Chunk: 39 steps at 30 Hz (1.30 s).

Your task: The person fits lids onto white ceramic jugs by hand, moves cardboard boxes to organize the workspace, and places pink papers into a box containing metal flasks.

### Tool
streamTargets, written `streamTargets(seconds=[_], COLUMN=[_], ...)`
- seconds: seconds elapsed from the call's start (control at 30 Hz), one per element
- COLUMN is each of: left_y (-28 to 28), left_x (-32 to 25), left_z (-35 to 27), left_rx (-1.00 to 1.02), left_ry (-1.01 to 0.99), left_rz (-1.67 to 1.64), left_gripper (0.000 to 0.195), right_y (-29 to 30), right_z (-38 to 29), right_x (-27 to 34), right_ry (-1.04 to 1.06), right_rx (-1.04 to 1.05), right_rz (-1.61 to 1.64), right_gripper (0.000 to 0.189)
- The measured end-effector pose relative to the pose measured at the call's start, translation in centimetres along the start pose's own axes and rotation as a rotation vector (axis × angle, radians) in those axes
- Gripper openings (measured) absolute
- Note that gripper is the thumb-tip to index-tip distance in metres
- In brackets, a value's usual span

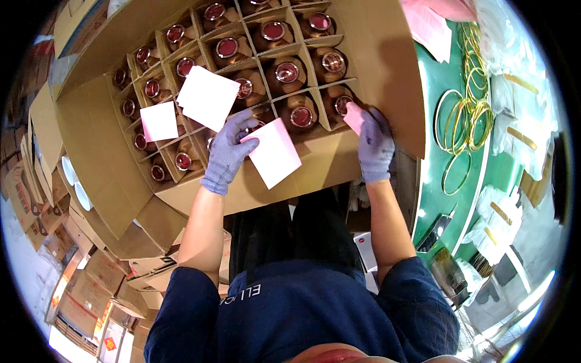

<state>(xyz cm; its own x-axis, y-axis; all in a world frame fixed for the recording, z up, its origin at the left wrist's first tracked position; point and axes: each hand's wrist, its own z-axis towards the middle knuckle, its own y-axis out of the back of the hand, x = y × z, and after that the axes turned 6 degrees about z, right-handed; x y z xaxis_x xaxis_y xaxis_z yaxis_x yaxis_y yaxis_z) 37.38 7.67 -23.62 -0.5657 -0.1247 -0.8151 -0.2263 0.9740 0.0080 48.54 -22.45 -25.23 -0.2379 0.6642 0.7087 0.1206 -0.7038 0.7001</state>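
A large open cardboard box (290,168) lies before me, split by cardboard dividers (258,57) into cells. Glass vessels with round, reddish tops, such as this one (287,72), stand in the cells. My left hand (229,147), in a grey knit glove, has its thumb on the corner of a pink-and-white paper square (274,152) at the box's near side. My gloved right hand (376,140) pinches a pink paper piece (354,118) beside a vessel (343,105) in the right near cell. A white paper stack (209,97) and another paper square (159,121) rest on top of the dividers.
At the right, a green table (426,181) bears gold-coloured rings (458,122), pink papers (429,29), a dark phone-like object (435,233) and plastic-wrapped items (517,131). The box's right flap (386,59) stands beside my right hand. Cardboard boxes (91,281) are stacked at the lower left.
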Motion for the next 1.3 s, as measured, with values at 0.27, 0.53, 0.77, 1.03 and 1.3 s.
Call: streamTargets(seconds=[0.27, 0.53, 0.77, 1.03, 1.3], left_y=[-2.1, -2.6, 2.5, 3.7, 0.9], left_x=[-0.2, -2.6, -5.4, -5.0, -4.3], left_z=[-2.3, 0.1, 0.2, 0.9, 2.0], left_rx=[-0.001, 0.496, 0.861, 0.882, 0.793], left_ry=[-0.085, -0.082, -0.173, -0.008, -0.123], left_rz=[0.117, -0.329, 0.462, 0.013, 0.157], left_gripper=[0.04, 0.088, 0.067, 0.066, 0.06], right_y=[1.1, -0.5, -2.5, -2.3, 0.4], right_z=[-0.1, 0.3, -0.8, 0.3, 0.3], right_x=[4.1, 6.6, 8.8, 8.3, 7.1], right_ry=[-0.658, -0.641, -0.677, -0.485, -0.738], right_rx=[0.368, 0.533, 0.517, 0.613, 0.666], right_rz=[1.137, 0.936, 0.977, 0.979, 0.95], right_gripper=[0.037, 0.037, 0.039, 0.047, 0.034])
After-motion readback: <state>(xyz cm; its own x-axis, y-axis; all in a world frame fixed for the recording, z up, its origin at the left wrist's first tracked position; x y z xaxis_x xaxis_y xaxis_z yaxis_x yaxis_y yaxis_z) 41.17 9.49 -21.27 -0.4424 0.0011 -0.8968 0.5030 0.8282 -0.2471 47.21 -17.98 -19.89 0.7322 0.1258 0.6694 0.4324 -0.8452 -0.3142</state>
